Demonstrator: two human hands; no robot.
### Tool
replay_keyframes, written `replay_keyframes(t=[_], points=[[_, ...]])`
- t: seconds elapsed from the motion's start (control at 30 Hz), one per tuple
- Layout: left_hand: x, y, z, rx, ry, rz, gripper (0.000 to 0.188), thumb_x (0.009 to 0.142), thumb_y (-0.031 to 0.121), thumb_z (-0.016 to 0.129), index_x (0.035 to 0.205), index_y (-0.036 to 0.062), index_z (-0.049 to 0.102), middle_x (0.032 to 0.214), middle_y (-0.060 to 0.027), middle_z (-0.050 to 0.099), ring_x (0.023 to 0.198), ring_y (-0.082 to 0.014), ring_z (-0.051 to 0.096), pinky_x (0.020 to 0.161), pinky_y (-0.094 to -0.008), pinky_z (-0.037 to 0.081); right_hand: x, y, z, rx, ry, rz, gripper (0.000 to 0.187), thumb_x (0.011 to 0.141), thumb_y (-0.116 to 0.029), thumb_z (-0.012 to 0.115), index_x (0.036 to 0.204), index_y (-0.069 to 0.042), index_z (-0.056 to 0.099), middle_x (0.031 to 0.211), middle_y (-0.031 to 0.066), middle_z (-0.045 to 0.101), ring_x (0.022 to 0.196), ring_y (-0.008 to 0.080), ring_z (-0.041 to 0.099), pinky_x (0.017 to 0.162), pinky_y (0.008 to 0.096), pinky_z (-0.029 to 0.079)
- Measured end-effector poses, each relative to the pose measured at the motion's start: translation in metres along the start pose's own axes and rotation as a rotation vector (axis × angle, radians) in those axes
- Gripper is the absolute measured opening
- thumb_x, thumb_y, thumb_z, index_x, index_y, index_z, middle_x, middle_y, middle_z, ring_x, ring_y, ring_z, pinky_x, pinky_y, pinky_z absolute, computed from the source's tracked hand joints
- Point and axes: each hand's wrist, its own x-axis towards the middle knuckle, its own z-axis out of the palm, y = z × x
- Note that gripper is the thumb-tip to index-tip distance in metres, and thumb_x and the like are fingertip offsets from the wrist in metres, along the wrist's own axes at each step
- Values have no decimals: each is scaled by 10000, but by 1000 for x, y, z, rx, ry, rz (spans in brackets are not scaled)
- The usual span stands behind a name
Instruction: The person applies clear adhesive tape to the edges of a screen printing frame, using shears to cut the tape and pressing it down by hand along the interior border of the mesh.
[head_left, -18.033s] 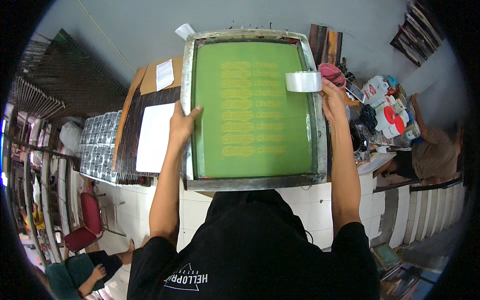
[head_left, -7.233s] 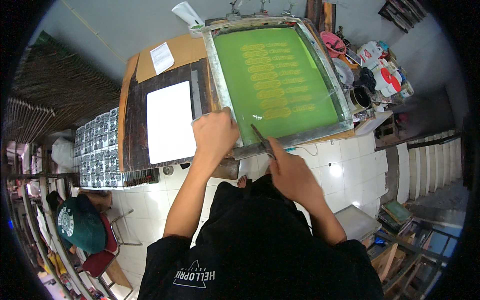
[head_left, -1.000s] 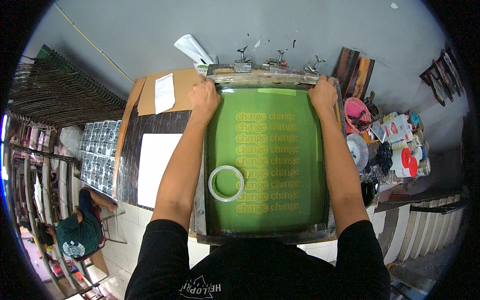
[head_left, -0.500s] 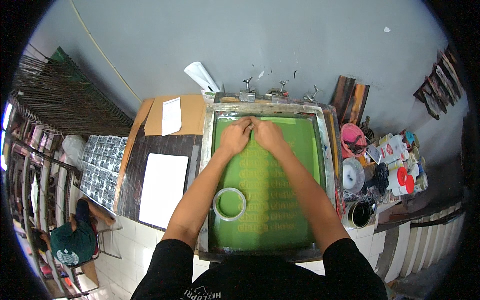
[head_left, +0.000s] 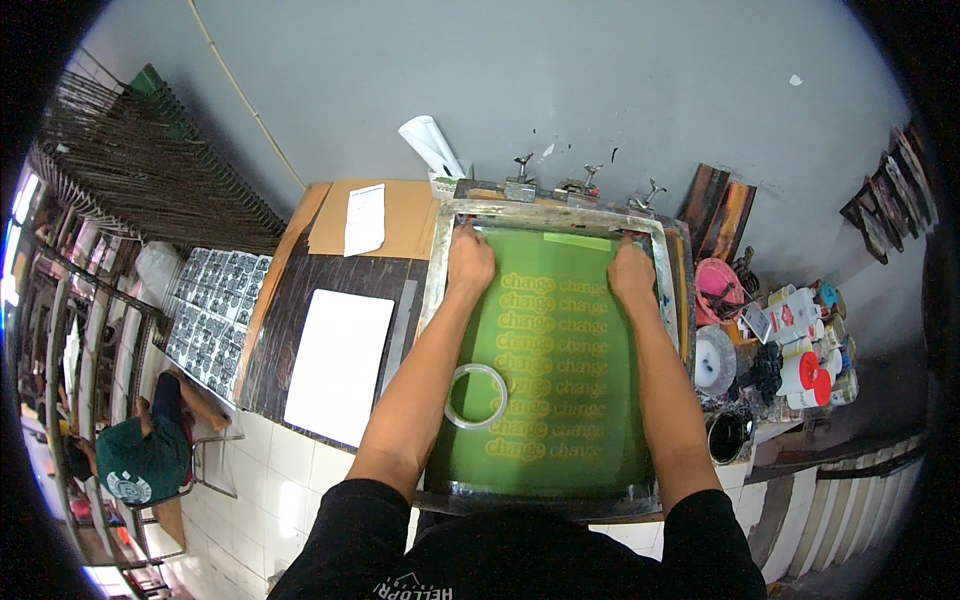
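A framed printing screen (head_left: 655,215) with green mesh lies in front of me, rows of yellowish lettering down its middle. My left hand (head_left: 470,260) is at the mesh's far left corner, fingers curled and closed. Opposite it, my right hand (head_left: 632,268) is closed at the far right corner, by the frame's inner edge. Whatever the fingertips pinch is too small or hidden to name. Between the hands, a light green strip (head_left: 580,242) lies along the mesh's far edge. A roll of tape (head_left: 476,396) rests flat on the mesh, beside my left forearm.
White sheets (head_left: 338,366) are stacked on the dark table to the left, near cardboard (head_left: 405,220) and a paper slip (head_left: 365,220). Metal clamps (head_left: 520,185) stand behind the frame. Ink tubs (head_left: 800,370) and a pink bowl (head_left: 718,285) crowd the right. A person (head_left: 145,450) sits far left.
My hands, together at the middle of the screen's far edge before, have moved apart to its two far corners. The view has shifted slightly; the tape roll still lies on the mesh.
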Motion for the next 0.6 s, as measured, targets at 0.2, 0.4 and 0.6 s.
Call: replay_keyframes(t=[0.2,0.4,0.6], points=[[-5,23,5,-70,-155,-101,522,881,36,447,1379,-121,475,1432,-324,479,1291,-465,509,1113,-469,400,16,38,15,77,46,128,375,944,-85,478,1216,173,505,1005,359,682,984,498,677,889,533,547],[-12,46,-29,-54,-174,-59,674,888,138,536,1506,-50,344,1527,-303,391,1354,-455,462,1143,-457,378,-15,-3,-12,224,3,235,523,959,-102,497,1407,148,391,1094,365,658,994,493,664,869,537,535],[33,21,-48,716,-74,444,797,880,407,717,1514,53,389,1534,-235,425,1447,-448,339,1163,-472,354,-33,-115,32,212,217,-592,239,881,-163,619,1058,-17,685,1058,186,667,1069,379,613,950,516,458]])
